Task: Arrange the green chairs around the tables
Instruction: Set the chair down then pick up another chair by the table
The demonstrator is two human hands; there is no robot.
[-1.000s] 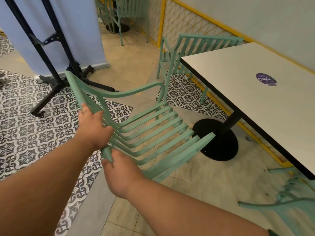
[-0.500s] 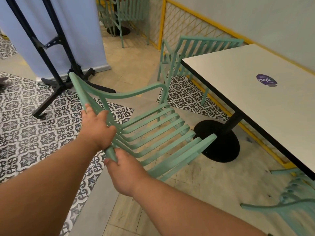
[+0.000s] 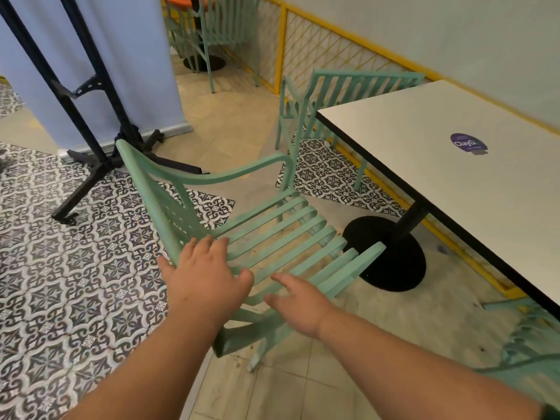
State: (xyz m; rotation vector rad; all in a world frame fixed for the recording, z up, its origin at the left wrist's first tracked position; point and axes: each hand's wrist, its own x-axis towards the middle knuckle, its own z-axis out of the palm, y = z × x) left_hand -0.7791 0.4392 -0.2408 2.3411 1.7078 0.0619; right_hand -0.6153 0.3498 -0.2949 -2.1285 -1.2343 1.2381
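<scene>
Mint-green slatted chair (image 3: 272, 234), curved armrests, right by the table (image 3: 439, 192). Three chairs there total. Left hand (image 3: 203, 277) and right hand (image 3: 298, 304): fingers spread open.

Left hand (image 3: 206, 278), fingers spread, over the rear corner of a slatted green armchair (image 3: 281, 225); right hand (image 3: 298, 307) open just beside it, above the seat; white pedestal table (image 3: 448, 201) beyond the right hand.

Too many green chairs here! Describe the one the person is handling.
Find the white table with the purple sticker. By its black base stands a green chair, clear of the tabletop. Unlike the chair tucked at the far end, it sits under the left hand and right hand.
</scene>
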